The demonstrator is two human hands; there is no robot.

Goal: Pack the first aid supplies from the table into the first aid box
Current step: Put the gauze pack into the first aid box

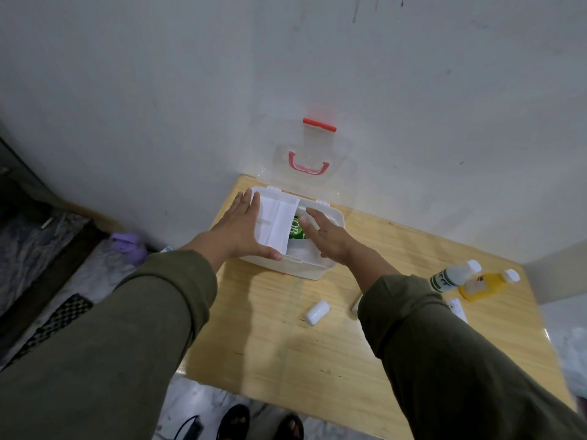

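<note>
Sleeves point(127, 328); green packet point(296, 230) inside first aid box point(313, 270)

We see the first aid box point(313, 268) at frame centre on the tabletop point(317, 360), its lid point(313, 160) raised behind it. Two bottles point(454, 276) lie at right, a small container point(316, 312) below the box.

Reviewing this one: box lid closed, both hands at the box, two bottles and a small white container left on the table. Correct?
Not quite. In the head view the clear lid stands open behind the first aid box. The rest holds: both hands at the box, two bottles and the small white container remain on the table.
</note>
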